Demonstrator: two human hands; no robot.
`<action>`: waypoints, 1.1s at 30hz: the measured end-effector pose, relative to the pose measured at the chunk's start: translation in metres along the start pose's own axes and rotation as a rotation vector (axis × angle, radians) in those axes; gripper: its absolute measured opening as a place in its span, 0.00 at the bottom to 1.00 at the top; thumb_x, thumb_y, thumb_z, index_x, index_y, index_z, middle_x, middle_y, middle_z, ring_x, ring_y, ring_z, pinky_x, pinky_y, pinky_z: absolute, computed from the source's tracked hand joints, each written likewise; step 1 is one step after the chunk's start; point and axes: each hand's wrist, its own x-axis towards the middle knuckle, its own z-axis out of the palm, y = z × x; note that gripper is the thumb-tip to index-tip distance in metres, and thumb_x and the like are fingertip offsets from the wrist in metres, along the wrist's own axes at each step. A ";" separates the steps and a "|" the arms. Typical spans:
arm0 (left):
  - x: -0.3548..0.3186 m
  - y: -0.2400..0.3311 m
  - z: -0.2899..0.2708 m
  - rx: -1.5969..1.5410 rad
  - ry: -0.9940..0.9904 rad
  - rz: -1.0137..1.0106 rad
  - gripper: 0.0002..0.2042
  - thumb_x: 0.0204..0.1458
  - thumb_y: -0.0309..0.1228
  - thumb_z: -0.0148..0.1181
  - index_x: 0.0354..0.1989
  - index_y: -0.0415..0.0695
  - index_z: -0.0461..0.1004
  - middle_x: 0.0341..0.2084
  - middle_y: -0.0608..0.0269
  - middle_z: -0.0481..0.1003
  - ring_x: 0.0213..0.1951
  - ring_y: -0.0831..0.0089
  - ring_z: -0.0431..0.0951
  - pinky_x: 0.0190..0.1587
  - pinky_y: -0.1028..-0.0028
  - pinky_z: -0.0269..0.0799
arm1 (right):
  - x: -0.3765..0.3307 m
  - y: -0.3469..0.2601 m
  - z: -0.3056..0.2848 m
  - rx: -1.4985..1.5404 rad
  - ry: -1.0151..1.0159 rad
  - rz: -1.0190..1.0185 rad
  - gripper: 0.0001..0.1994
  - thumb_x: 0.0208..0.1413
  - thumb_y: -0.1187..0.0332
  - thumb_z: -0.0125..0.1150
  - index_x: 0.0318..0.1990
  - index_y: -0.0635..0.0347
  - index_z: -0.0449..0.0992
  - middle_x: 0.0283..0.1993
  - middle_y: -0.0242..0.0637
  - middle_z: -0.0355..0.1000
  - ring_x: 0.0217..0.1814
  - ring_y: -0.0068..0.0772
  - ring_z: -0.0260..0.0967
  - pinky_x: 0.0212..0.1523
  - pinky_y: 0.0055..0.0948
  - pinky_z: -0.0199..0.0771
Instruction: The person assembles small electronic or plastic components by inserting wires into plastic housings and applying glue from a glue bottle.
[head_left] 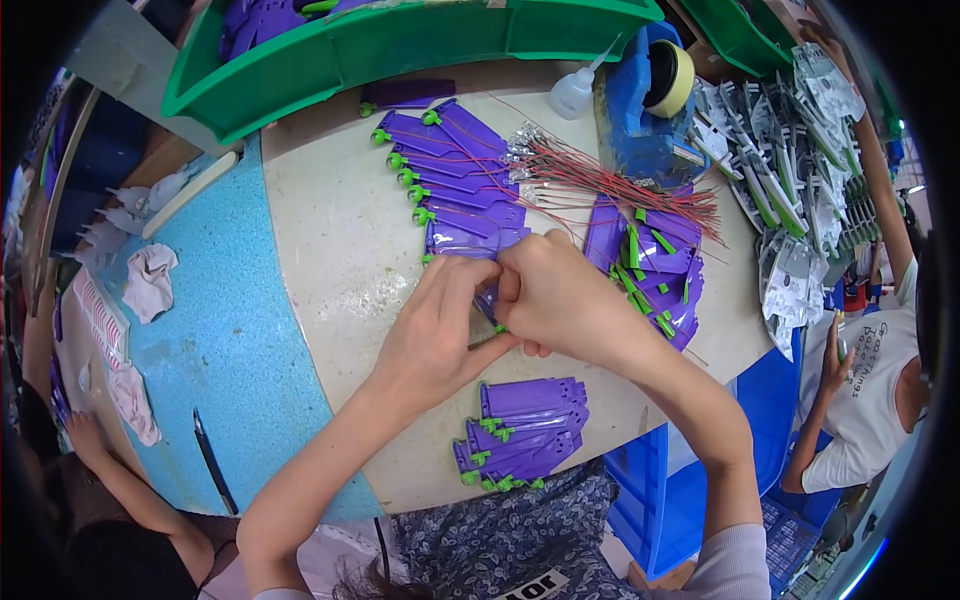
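Note:
Both of my hands meet over the middle of the table. My left hand (432, 318) is closed, thumb and index finger pinching a purple plastic part (486, 302) with a bit of green on it. My right hand (556, 296) is curled against the same part, its fingertips mostly hidden. Just beyond lies a row of overlapping purple parts (465, 190) with green round ends and thin red wires across them. Closer to my body sits a stack of purple parts with green ends (530, 425). A bundle of red and black wires with clear tips (610, 180) lies beyond my right hand.
A purple and green heap (655, 265) lies to the right. Along the far edge stand a green bin (400, 50), a white squeeze bottle (572, 95) and a blue tape dispenser (635, 110). Grey-white moulded parts (790, 170) pile up at right. Co-workers' arms show on both sides.

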 end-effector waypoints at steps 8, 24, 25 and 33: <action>-0.027 0.035 -0.029 -0.021 -0.074 0.165 0.17 0.37 0.29 0.75 0.37 0.39 0.79 0.40 0.55 0.77 0.41 0.55 0.75 0.42 0.60 0.73 | -0.051 0.033 -0.012 -0.191 0.664 -0.275 0.05 0.50 0.80 0.67 0.34 0.67 0.78 0.33 0.41 0.72 0.27 0.35 0.75 0.27 0.32 0.75; -0.018 0.024 -0.005 0.209 0.005 -0.045 0.24 0.42 0.24 0.69 0.51 0.37 0.74 0.43 0.53 0.74 0.43 0.58 0.75 0.45 0.64 0.75 | -0.048 0.022 0.017 -0.337 0.420 -0.426 0.07 0.46 0.80 0.66 0.34 0.65 0.77 0.32 0.41 0.69 0.28 0.44 0.72 0.29 0.35 0.71; -0.015 0.023 -0.002 0.142 0.015 -0.049 0.25 0.42 0.24 0.69 0.53 0.37 0.73 0.43 0.52 0.74 0.43 0.57 0.75 0.45 0.63 0.75 | -0.044 0.020 0.019 -0.411 0.377 -0.426 0.06 0.46 0.79 0.66 0.33 0.65 0.78 0.28 0.41 0.68 0.28 0.44 0.72 0.27 0.37 0.70; -0.018 0.012 0.001 -0.121 0.026 -0.154 0.26 0.38 0.21 0.74 0.48 0.37 0.70 0.41 0.52 0.75 0.40 0.57 0.77 0.41 0.65 0.76 | -0.028 0.031 0.013 0.050 0.169 -0.309 0.06 0.45 0.81 0.68 0.33 0.67 0.81 0.25 0.42 0.73 0.21 0.33 0.68 0.24 0.33 0.66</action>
